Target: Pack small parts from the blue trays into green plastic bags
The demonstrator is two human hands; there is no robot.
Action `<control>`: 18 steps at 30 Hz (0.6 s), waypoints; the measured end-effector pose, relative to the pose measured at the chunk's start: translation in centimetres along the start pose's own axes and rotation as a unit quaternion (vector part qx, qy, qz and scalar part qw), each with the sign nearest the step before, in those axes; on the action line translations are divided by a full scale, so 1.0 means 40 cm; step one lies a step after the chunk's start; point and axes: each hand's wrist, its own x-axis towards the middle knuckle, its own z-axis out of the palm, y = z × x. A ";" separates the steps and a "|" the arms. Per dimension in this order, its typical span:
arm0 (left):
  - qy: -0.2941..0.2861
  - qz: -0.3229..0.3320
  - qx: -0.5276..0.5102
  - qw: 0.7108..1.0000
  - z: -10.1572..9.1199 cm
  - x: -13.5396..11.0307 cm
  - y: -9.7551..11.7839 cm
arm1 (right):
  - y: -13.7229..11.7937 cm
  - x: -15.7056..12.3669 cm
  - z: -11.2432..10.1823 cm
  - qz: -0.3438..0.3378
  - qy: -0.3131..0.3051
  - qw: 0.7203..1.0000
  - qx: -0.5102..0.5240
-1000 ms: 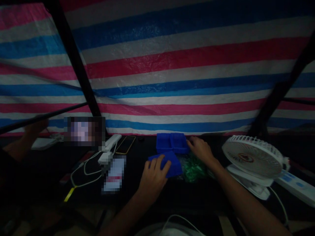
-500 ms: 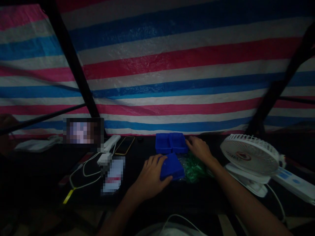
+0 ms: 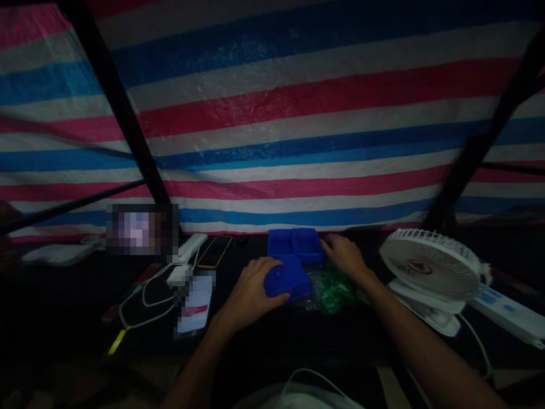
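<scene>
Blue tray, 1 piece, lying tilted on dark tabletop, just in front of 2-compartment blue tray. Left hand curved over its top, holding it. Right hand half open, fingers touching 2-compartment blue tray's right side, beside green plastic bag. Tray judged light, slightly flexible, possibly slippery; rim likely offers best hold.
</scene>
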 end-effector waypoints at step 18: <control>0.045 -0.020 -0.086 0.995 -0.093 0.028 -0.005 | 0.011 0.000 0.001 0.003 0.011 1.000 -0.003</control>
